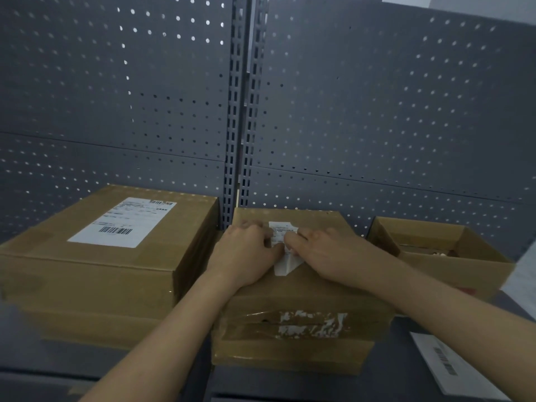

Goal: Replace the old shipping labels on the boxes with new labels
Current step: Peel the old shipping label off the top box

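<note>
While curled on label (285, 264): left (246, 253) (right (327, 253)).

A taped brown box (301, 288) mid-shelf (397, 352) bears a crumpled, half-lifted white label (282, 264) on top, the bigger left box (95, 274) a flat barcode label (121, 224), and a loose label sheet (452, 367) lies at the shelf's front right edge.

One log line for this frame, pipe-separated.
stage: old label removal | left hand: pinches crumpled white paper label | right hand: pinches same label | site: top of middle brown cardboard box
</note>
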{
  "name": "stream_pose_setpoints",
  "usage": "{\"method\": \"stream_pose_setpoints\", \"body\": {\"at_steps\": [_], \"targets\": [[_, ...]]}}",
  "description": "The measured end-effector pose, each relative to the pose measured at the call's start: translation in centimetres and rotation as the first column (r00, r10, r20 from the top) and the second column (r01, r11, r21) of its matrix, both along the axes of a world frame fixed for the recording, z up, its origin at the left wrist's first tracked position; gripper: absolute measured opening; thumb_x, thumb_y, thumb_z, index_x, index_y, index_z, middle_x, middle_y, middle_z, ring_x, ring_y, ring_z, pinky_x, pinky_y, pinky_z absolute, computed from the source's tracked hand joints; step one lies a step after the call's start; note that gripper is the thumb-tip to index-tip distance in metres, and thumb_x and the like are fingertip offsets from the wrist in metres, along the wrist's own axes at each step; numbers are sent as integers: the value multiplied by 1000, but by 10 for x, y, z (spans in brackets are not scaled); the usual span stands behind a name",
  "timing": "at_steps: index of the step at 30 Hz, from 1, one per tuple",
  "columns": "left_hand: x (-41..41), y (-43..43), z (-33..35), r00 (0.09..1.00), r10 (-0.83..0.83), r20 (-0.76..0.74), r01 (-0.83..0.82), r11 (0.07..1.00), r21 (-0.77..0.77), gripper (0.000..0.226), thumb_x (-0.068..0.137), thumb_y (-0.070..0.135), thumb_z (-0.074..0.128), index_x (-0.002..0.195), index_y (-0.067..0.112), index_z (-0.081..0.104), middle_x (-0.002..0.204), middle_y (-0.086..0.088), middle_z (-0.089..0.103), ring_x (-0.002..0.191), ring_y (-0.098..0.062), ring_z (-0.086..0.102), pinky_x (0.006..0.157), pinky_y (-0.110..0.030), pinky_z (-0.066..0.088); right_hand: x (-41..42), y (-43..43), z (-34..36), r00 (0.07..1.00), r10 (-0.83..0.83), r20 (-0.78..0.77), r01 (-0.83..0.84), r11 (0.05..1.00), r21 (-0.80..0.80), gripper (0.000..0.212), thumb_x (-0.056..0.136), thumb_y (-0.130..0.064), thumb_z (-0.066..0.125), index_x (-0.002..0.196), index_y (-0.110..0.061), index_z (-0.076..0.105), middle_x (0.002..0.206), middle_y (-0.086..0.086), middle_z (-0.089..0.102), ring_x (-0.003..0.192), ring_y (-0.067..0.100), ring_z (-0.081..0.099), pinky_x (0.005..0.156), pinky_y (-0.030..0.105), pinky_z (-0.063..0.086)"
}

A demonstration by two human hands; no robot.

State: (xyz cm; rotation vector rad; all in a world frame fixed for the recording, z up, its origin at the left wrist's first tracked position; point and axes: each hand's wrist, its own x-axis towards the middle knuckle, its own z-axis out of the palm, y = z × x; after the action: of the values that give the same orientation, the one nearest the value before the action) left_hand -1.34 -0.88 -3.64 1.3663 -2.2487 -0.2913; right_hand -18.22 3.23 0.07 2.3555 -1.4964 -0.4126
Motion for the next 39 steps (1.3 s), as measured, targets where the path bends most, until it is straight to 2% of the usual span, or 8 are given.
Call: {"method": "stream_pose_setpoints", "body": {"at_steps": [7,16,20,24,27,30,36,39], "targets": [[0,-1,0,1000,-1,15,1,1000,14,40,95,46,51,123,22,67,136,1,55,122,-18,51,95,-31,39,2,0,0,1000,-17,0,17,999,-41,24,105,-22,23,129,-22,28,104,11,52,77,28,54,68,41,50],[1,-1,3,1000,-13,0,13,998,60,38,95,44,53,120,19,68,133,-1,56,120,-20,50,84,-27,30,2,0,-5,997,-4,81,13,995,-103,18,104,-24,30,123,-22,30,87,5,44,71,24,51,57,36,44],[3,1,5,999,-37,-20,39,995,94,39,97,41,53,119,13,68,131,-5,57,118,-22,51,88,-29,37,-6,4,-2,975,3,221,3,1000,-29,11,104,-25,35,113,-25,41,98,1,48,86,22,53,72,41,48],[4,0,7,998,-62,17,59,990,131,39,98,42,51,118,13,66,132,-4,56,119,-24,48,93,-32,37,-20,13,12,901,-95,423,22,985,173,17,106,-33,36,113,-29,51,112,-10,49,102,11,48,89,33,44],[4,-3,8,997,-70,29,66,989,136,39,98,43,51,124,18,65,137,0,53,126,-25,46,98,-33,37,-29,14,17,884,-96,457,-16,972,235,30,104,-40,39,129,-30,52,124,-14,47,114,6,44,99,28,38],[3,-3,8,998,-57,33,52,989,135,45,98,45,51,137,23,58,150,3,44,135,-23,39,106,-33,34,-33,11,14,891,-62,449,-51,971,236,33,100,-43,47,130,-31,53,128,-16,46,118,5,43,104,28,36],[2,-4,4,1000,-30,2,30,993,118,51,97,47,52,143,25,51,155,5,39,141,-21,34,109,-35,32,-26,5,7,880,-37,473,-57,982,182,17,100,-42,47,113,-31,52,116,-10,47,105,11,47,95,37,44],[2,-3,3,1000,-26,-12,27,994,108,52,96,46,52,143,25,51,154,5,40,140,-20,34,110,-35,32,-20,5,1,944,64,325,-82,996,41,12,104,-36,38,112,-30,45,105,-5,44,93,13,45,82,38,47]]}}
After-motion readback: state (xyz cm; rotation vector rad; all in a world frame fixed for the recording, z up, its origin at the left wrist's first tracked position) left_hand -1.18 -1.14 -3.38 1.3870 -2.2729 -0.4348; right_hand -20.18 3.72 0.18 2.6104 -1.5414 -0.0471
